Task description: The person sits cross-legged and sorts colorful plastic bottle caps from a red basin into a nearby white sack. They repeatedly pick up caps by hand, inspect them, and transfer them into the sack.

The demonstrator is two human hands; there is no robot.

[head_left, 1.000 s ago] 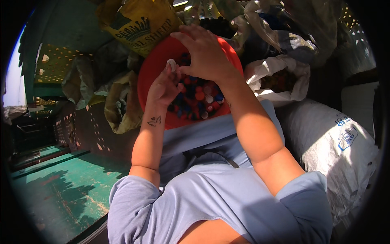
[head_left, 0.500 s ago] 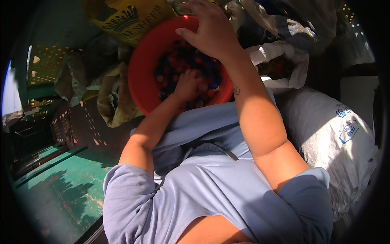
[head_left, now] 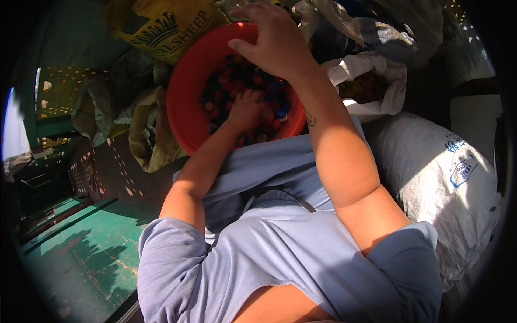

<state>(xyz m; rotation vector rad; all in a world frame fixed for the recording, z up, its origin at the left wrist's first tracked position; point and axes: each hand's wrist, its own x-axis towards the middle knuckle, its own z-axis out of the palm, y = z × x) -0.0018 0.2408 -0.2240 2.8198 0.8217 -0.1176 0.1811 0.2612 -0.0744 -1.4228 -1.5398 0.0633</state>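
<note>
The left hand (head_left: pixel 249 112) was down inside the big red tub (head_left: pixel 183 97), in among the bottle caps (head_left: pixel 226 81). Its fingers were bent down and in the shade, so I could not tell if they were clamped on a cap. The right hand (head_left: pixel 272 40) was up over the far side of the tub. Its thumb was apart from its other fingers, and no cap showed between them. I could not tell if it touched the rim.

The caps lay in a loose heap at the bottom of the tub, lots of them red or blue. So many were left in there that the work looked far from over. Just right of the tub, an open white sack (head_left: pixel 397 89) had small coloured bits (head_left: pixel 363 89) inside. It was too dark to tell if they were caps, so I could not say how much was done.

A yellow bag (head_left: pixel 121 21) was behind the tub, and a stuffed white sack (head_left: pixel 425 183) was near the right arm.
</note>
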